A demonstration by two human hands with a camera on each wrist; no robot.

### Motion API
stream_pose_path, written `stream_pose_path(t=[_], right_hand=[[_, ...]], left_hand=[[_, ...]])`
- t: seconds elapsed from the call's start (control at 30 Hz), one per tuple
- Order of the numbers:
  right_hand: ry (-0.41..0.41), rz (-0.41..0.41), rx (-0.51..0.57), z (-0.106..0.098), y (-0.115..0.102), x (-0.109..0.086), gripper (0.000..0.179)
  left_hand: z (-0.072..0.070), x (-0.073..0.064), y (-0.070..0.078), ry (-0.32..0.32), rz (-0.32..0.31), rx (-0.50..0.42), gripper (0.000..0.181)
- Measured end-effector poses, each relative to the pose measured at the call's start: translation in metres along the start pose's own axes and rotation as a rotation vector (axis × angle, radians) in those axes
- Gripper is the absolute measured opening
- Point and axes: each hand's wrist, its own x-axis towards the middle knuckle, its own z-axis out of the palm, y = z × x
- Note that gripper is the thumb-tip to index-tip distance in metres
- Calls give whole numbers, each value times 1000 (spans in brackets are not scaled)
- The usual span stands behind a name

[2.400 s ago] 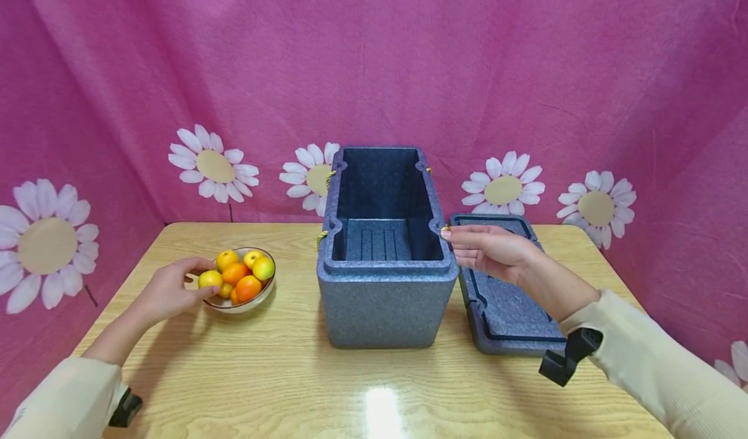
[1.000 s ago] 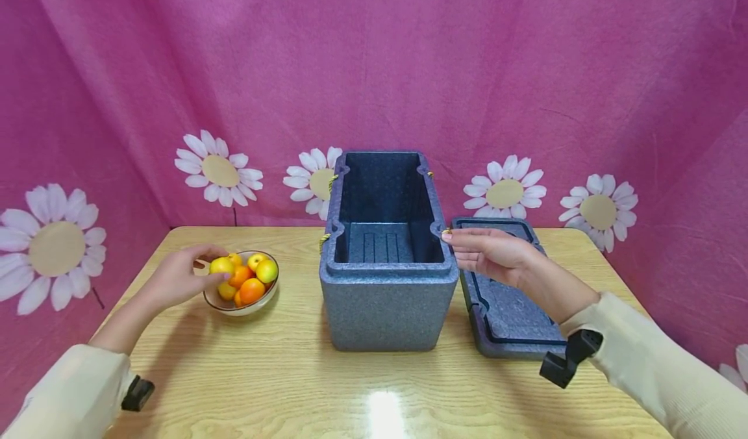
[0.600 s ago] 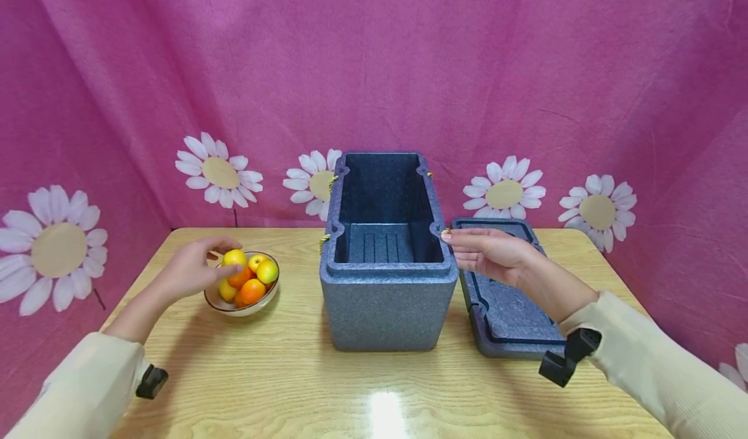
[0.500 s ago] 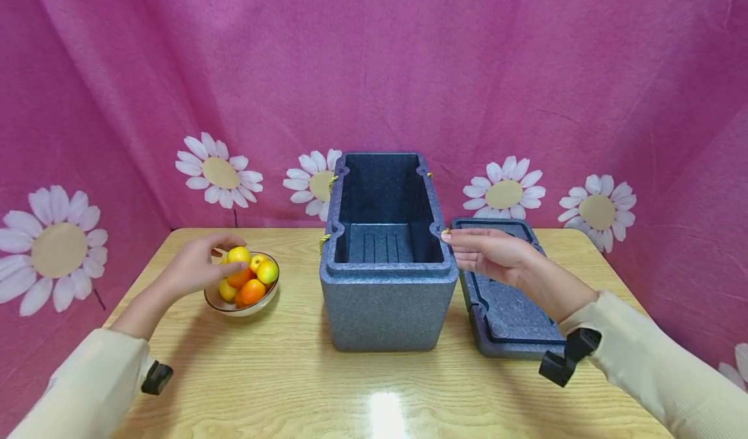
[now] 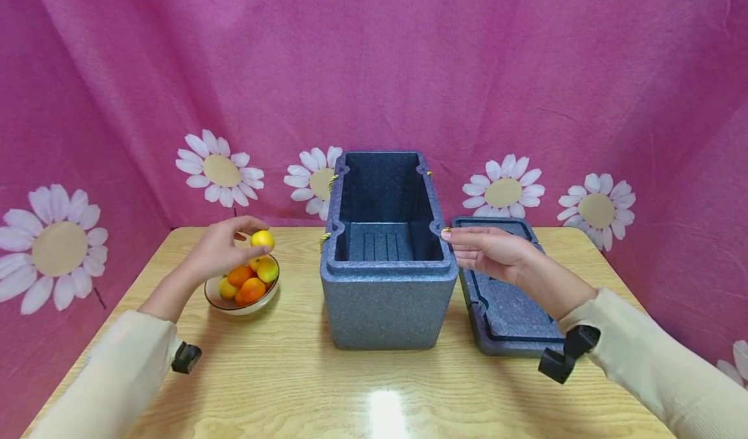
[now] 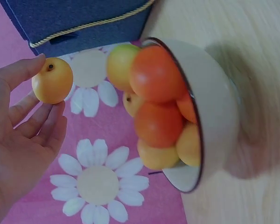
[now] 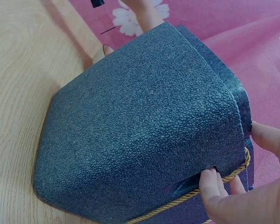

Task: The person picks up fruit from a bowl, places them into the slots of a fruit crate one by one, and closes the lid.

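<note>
My left hand (image 5: pixel 219 249) pinches a round yellow fruit (image 5: pixel 262 239), much like a small apple, between thumb and fingers. Its dark stem spot faces the left wrist camera. The fruit is lifted above the cream bowl (image 5: pixel 257 306) with a dark rim. Several orange and yellow fruits (image 6: pixel 158 123) are piled in that bowl. At the right rim of the deep grey foam box (image 5: pixel 386 312), my right hand (image 5: pixel 497 249) grips the edge. In the right wrist view its thumb lies at the rim and its fingertips reach the side slot near a yellow rope (image 7: pixel 182 198).
The box stands open at the middle of the wooden table (image 5: pixel 280 387), with its ribbed floor visible. To its right lies the grey lid (image 5: pixel 508 302), partly under my right hand. A pink curtain (image 5: pixel 374 69) with daisies closes off the back.
My left hand has lifted the yellow fruit from the left side of the bowl and carried it up and to the right. My right hand has stayed on the box rim.
</note>
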Motion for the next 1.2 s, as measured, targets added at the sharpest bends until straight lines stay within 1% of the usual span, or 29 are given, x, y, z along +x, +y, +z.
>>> stream_pose_path(t=[0.17, 0.33, 0.47, 0.63, 0.87, 1.13, 1.2], right_hand=[[0, -1, -1, -1, 0, 1, 76], [-10, -4, 10, -1, -1, 0, 79], [12, 11, 4, -1, -1, -1, 78], [1, 8, 16, 0, -1, -1, 78], [0, 1, 9, 1, 0, 0, 77], [-55, -28, 18, -1, 0, 0, 81], [-57, -29, 21, -1, 0, 0, 82]], left_hand=[[-1, 8, 9, -5, 3, -11, 36], [-2, 16, 19, -10, -16, -24, 37], [-2, 24, 28, -37, -31, -48, 39], [0, 34, 37, -62, -36, -49, 42], [-4, 46, 53, -74, 8, -36, 40], [-13, 58, 68, -72, 66, -12, 39], [-16, 59, 71, -75, 64, -13, 39]])
